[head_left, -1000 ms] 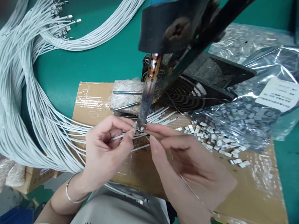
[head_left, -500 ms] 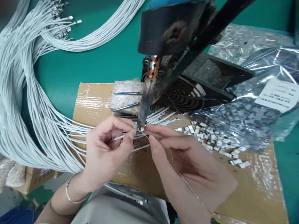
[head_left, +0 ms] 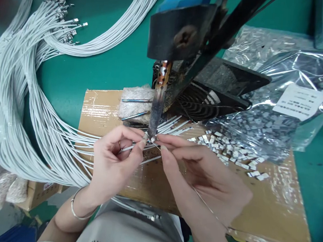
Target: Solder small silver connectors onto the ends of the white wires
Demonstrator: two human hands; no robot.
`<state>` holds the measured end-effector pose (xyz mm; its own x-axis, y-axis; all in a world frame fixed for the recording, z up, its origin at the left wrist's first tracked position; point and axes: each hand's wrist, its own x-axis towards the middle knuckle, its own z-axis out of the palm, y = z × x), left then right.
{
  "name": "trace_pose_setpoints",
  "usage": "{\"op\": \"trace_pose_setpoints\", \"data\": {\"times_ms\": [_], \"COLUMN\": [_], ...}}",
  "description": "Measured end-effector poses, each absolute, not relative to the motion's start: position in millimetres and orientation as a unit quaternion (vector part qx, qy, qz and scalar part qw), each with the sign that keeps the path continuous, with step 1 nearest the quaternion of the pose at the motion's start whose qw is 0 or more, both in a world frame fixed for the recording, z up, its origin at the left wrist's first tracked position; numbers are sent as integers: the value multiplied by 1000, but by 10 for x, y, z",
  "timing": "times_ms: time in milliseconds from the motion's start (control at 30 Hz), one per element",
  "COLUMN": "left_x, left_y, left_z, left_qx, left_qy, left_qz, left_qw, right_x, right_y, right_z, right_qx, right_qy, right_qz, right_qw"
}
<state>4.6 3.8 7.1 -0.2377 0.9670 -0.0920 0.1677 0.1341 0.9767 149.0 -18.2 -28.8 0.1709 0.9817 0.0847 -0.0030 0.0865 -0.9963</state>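
Note:
My left hand (head_left: 116,164) is closed in a pinch on the end of a white cable (head_left: 126,148). Close by, my right hand (head_left: 201,177) grips a thin solder wire (head_left: 203,202), which runs back across the palm toward the wrist. Its forefinger reaches a small metal connector (head_left: 153,139) between the two sets of fingertips; which fingers bear it is hard to see. Right above that point stands the tip of a mounted soldering iron (head_left: 155,116), touching or almost touching the connector. More white cables (head_left: 172,126) lie beneath and behind the fingers.
A cardboard sheet (head_left: 269,213) covers the green bench. Loose metal connectors (head_left: 235,150) lie right, before a plastic bag (head_left: 298,103). A black fan (head_left: 202,102) stands behind the iron, beside a wrapped block (head_left: 134,107). Bundled white cables (head_left: 13,104) fill the left side.
Both hands keep almost the same pose at the iron tip. The iron and the things on the right appear shifted slightly left in the view.

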Motion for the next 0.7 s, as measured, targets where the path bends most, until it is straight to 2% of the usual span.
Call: {"op": "trace_pose_setpoints", "data": {"times_ms": [700], "left_x": [34], "left_y": [38], "left_z": [71], "left_qx": [460], "left_qy": [608], "left_qz": [489], "left_qw": [424], "right_x": [1478], "right_y": [-178], "right_z": [-289], "right_qx": [-514], "right_qy": [-483], "right_qz": [418], "right_qw": [573]}}
